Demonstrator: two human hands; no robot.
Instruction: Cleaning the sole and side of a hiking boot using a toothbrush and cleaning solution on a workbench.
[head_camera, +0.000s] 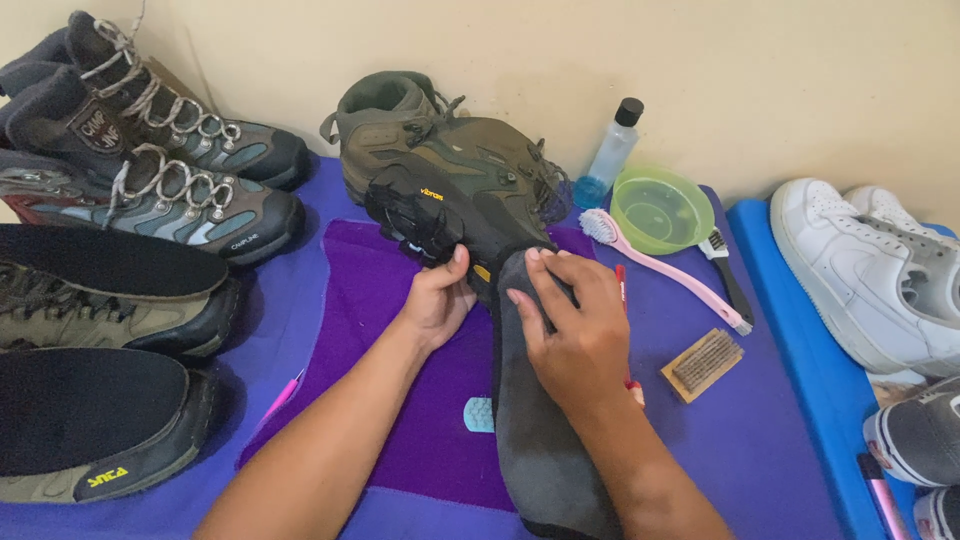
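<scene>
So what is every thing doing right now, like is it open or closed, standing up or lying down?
Brown boot: tipped on its side, sole showing.
Left hand: gripping the boot's sole.
Right hand: pressing a grey cloth against the boot.
Clear bottle: upright, black cap on, a little blue liquid inside.
Green bowl: upright, looks empty.
Pink brush: lying flat.
Wooden brush: lying bristles up.
White sneakers: lying unused.

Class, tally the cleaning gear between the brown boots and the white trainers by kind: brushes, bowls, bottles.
Brushes: 3 (pink brush, black-handled brush, wooden brush)
Bowls: 1 (green bowl)
Bottles: 1 (clear bottle)
Total: 5
</scene>
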